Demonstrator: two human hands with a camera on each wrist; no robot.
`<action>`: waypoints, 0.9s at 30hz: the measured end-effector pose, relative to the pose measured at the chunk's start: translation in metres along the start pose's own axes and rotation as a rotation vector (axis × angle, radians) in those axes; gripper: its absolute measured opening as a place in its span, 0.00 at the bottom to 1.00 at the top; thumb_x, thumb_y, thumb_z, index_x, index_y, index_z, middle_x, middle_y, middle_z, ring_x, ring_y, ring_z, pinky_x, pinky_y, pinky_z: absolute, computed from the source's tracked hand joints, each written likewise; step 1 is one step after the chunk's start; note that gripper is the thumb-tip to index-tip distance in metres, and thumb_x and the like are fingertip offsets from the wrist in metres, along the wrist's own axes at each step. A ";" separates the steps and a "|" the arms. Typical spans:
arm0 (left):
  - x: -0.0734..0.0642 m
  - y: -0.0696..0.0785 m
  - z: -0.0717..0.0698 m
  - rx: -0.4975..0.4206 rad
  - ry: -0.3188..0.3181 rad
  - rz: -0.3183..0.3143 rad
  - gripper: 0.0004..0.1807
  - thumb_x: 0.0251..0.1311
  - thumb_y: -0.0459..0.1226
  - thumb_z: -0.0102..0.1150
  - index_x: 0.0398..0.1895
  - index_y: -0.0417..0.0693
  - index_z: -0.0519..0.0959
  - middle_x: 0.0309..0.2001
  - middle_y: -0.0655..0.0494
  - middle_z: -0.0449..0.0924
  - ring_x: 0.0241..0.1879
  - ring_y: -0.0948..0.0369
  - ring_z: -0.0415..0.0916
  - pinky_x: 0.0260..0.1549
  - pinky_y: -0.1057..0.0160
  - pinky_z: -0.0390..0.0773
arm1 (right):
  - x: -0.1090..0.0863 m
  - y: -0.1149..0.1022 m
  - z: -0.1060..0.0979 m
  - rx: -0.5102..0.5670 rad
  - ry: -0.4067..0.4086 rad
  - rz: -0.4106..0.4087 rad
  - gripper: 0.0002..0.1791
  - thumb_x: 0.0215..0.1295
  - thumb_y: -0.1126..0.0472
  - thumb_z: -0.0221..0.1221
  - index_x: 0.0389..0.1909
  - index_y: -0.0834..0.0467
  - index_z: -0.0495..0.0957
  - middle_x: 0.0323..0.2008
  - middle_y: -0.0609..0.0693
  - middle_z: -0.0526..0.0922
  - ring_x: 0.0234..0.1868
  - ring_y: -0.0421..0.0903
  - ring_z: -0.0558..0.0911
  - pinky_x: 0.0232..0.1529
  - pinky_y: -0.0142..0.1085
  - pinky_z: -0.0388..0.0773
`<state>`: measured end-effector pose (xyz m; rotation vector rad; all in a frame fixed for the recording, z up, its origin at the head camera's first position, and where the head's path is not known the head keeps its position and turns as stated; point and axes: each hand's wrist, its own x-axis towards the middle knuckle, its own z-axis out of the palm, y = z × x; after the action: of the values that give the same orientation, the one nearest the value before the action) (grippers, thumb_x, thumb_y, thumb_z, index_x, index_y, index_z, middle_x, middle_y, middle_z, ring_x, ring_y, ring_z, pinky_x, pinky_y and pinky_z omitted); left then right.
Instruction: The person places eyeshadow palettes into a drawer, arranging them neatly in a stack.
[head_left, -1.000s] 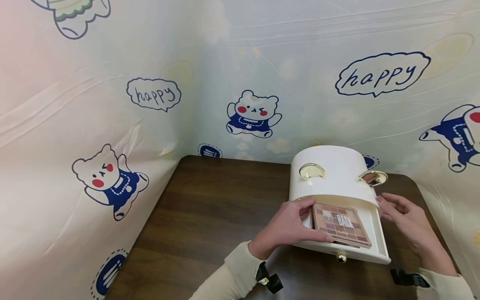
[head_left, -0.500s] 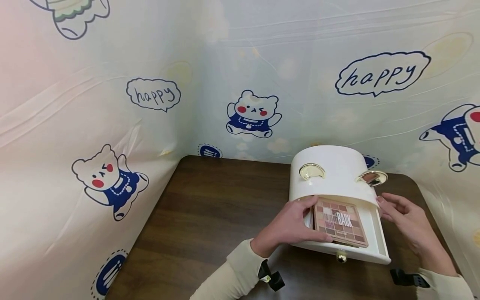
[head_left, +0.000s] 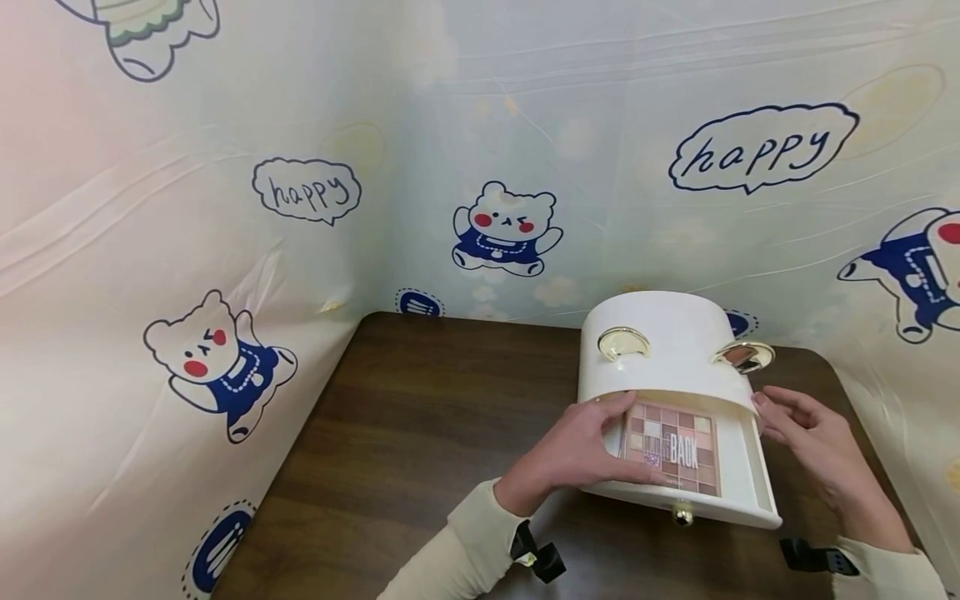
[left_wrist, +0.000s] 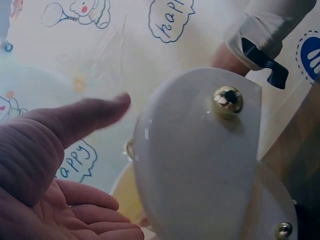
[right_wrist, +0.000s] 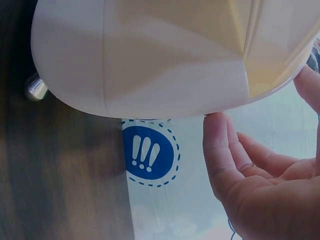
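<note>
A brownish-pink eyeshadow palette (head_left: 675, 450) with a grid of squares and the letters BACK lies in the pulled-out drawer (head_left: 767, 487) of a white rounded storage box (head_left: 663, 346). My left hand (head_left: 573, 446) reaches over the drawer's left side, fingers at the palette's left edge and thumb across its near left corner. In the left wrist view, the thumb (left_wrist: 95, 117) is extended beside the white drawer front (left_wrist: 195, 155), while the palette is out of sight. At the box's right side, my right hand (head_left: 813, 442) touches its edge with relaxed fingers (right_wrist: 216, 135).
Two round gold-rimmed pieces (head_left: 624, 342) stick out from the box top. A gold knob (head_left: 682, 512) sits on the drawer front. The dark wooden table (head_left: 420, 433) extends left of the box, and a printed curtain (head_left: 510, 125) closes off the back and left side.
The palette has settled lower and squarer in the drawer, shifting slightly left from its tilted position. My left hand has barely moved; the right hand and the box stay in place.
</note>
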<state>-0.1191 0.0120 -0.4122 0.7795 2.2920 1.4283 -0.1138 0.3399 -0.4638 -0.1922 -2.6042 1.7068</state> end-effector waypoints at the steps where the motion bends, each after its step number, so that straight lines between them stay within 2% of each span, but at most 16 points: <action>1: -0.001 0.000 -0.001 -0.008 0.005 0.009 0.46 0.49 0.49 0.79 0.72 0.53 0.70 0.58 0.67 0.78 0.52 0.67 0.73 0.56 0.67 0.73 | 0.000 0.000 0.000 0.000 0.000 -0.001 0.40 0.75 0.51 0.56 0.69 0.80 0.56 0.41 0.25 0.74 0.38 0.26 0.80 0.37 0.28 0.83; 4: -0.005 0.002 -0.005 -0.083 0.037 0.020 0.40 0.52 0.46 0.78 0.69 0.51 0.74 0.59 0.65 0.79 0.55 0.68 0.75 0.57 0.69 0.73 | 0.000 0.000 0.000 -0.002 -0.001 -0.003 0.39 0.76 0.51 0.56 0.69 0.80 0.56 0.40 0.24 0.74 0.37 0.26 0.80 0.37 0.28 0.83; 7: -0.008 0.003 -0.009 -0.208 0.073 0.015 0.33 0.55 0.42 0.76 0.65 0.46 0.78 0.56 0.59 0.82 0.56 0.66 0.78 0.55 0.69 0.75 | 0.000 0.000 -0.001 -0.008 -0.003 0.002 0.39 0.76 0.51 0.55 0.69 0.80 0.56 0.40 0.25 0.74 0.37 0.26 0.80 0.37 0.28 0.83; 10: -0.011 0.004 -0.010 -0.347 0.090 0.021 0.27 0.57 0.38 0.74 0.60 0.40 0.80 0.51 0.55 0.85 0.50 0.63 0.82 0.51 0.67 0.78 | 0.000 0.000 -0.001 -0.014 -0.006 0.010 0.41 0.75 0.49 0.56 0.69 0.80 0.56 0.41 0.27 0.75 0.37 0.26 0.80 0.36 0.28 0.83; 13: -0.013 0.003 -0.011 -0.492 0.065 0.049 0.23 0.58 0.31 0.71 0.57 0.35 0.80 0.45 0.52 0.86 0.45 0.62 0.84 0.47 0.66 0.81 | 0.000 0.000 0.000 -0.023 -0.007 0.012 0.41 0.75 0.48 0.56 0.69 0.79 0.56 0.42 0.28 0.75 0.37 0.26 0.80 0.37 0.28 0.83; 18: -0.020 0.002 -0.011 -0.669 0.003 0.083 0.18 0.61 0.24 0.65 0.55 0.31 0.81 0.44 0.47 0.87 0.43 0.61 0.84 0.47 0.63 0.82 | 0.000 0.000 0.000 -0.015 -0.007 0.005 0.39 0.76 0.51 0.56 0.69 0.80 0.56 0.40 0.25 0.74 0.37 0.25 0.80 0.36 0.27 0.82; 21: -0.025 0.003 -0.012 -0.780 -0.038 0.069 0.17 0.64 0.23 0.61 0.56 0.29 0.80 0.46 0.41 0.86 0.45 0.57 0.85 0.49 0.58 0.82 | 0.000 0.000 0.000 -0.009 -0.006 0.002 0.39 0.76 0.52 0.56 0.68 0.80 0.56 0.40 0.23 0.73 0.37 0.25 0.80 0.36 0.27 0.82; 24: -0.032 0.003 -0.011 -0.923 -0.092 0.027 0.18 0.66 0.23 0.58 0.59 0.25 0.76 0.49 0.37 0.84 0.47 0.53 0.85 0.50 0.52 0.81 | 0.000 0.001 0.000 -0.007 -0.006 -0.001 0.39 0.76 0.52 0.56 0.68 0.80 0.56 0.39 0.24 0.73 0.37 0.25 0.80 0.36 0.26 0.82; 27: -0.038 0.003 -0.008 -1.036 -0.147 -0.003 0.19 0.68 0.23 0.55 0.60 0.20 0.72 0.50 0.33 0.82 0.47 0.52 0.85 0.51 0.49 0.79 | 0.001 0.001 0.000 0.003 -0.006 -0.004 0.38 0.76 0.52 0.56 0.68 0.80 0.57 0.39 0.23 0.74 0.37 0.26 0.80 0.36 0.27 0.82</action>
<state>-0.0921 -0.0160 -0.4064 0.4951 1.1415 2.1199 -0.1142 0.3407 -0.4646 -0.1826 -2.6044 1.7124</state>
